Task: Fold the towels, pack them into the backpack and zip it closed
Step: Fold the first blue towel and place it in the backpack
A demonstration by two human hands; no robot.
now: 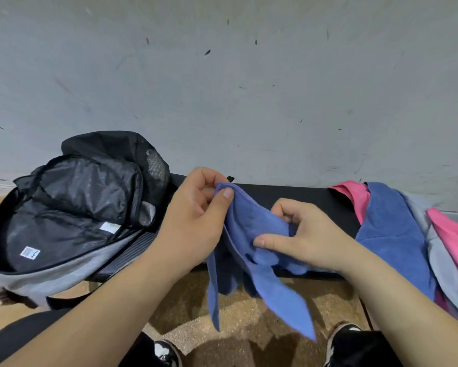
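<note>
A blue towel (251, 234) hangs crumpled in the air between my hands, its loose ends dangling toward the floor. My left hand (196, 215) pinches its upper corner between thumb and fingers. My right hand (302, 234) grips the bunched cloth lower down on the right. A grey and black backpack (71, 207) lies on the left with its main compartment unzipped and its black lining showing. At the right edge sits a pile of towels (408, 234): blue, pink and grey ones overlapping.
A low black bench (302, 197) runs along a grey scuffed wall (222, 75) and carries the towel pile and part of the backpack. Below is a brown speckled floor (249, 313), with my knees and two black-and-white shoes at the bottom edge.
</note>
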